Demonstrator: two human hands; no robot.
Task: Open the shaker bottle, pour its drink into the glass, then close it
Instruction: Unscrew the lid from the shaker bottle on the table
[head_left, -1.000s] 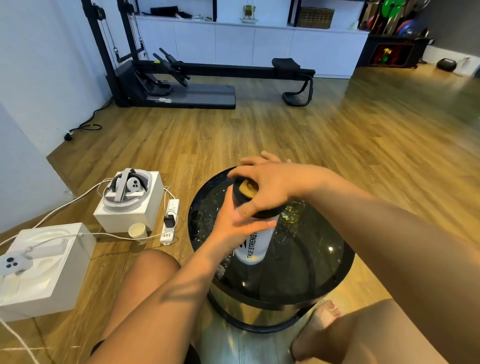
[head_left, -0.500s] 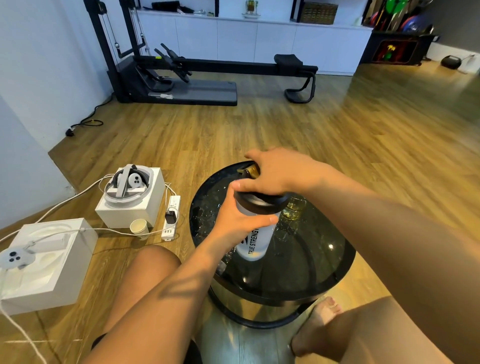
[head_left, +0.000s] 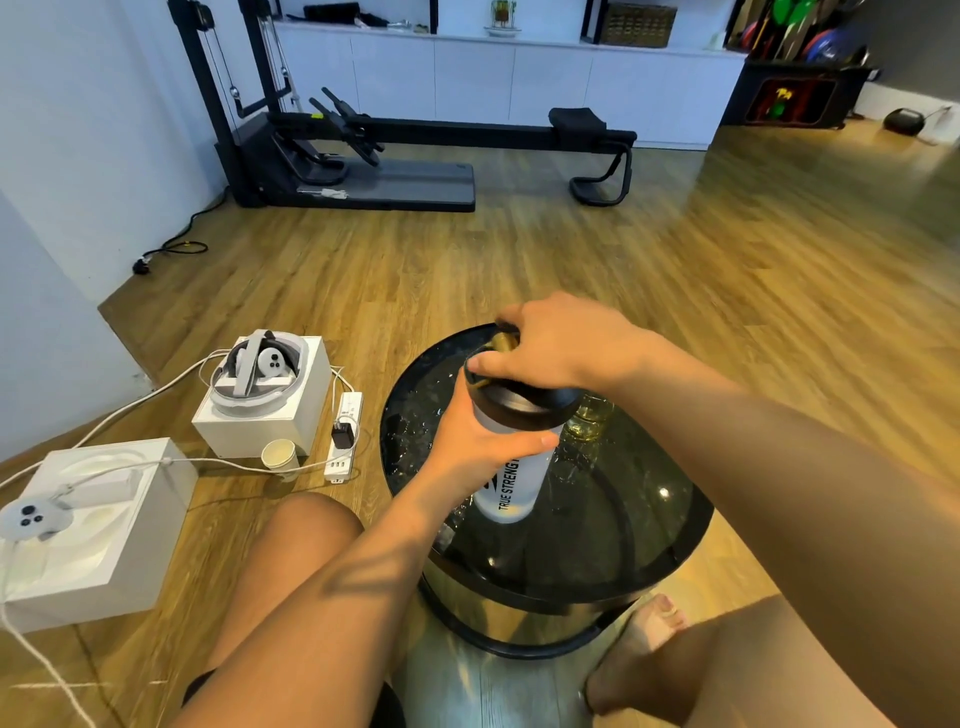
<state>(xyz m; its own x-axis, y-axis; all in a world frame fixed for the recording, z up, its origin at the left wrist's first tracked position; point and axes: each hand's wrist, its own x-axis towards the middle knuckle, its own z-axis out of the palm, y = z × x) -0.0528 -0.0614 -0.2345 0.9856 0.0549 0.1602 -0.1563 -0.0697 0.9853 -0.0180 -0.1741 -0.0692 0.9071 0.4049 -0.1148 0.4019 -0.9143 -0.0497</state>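
Note:
A white shaker bottle (head_left: 511, 483) with black lettering stands upright on the round black glass table (head_left: 623, 540). My left hand (head_left: 475, 439) grips its body just under the lid. The black lid (head_left: 524, 402) with a gold spout cap sits on top, and my right hand (head_left: 558, 345) lies over it with fingers curled round its rim. Behind the bottle, a clear glass (head_left: 587, 418) holding yellowish drink shows partly past my right forearm.
On the wooden floor to the left stand two white boxes (head_left: 104, 525) with a headset (head_left: 257, 371) and controller, cables, a power strip (head_left: 344, 436) and a paper cup (head_left: 280, 457). My knees and a bare foot (head_left: 639, 644) flank the table. Gym equipment stands far back.
My right hand has turned on the lid, its fingers sweeping from the near side round to the far side. The bottle and my left hand stay in place.

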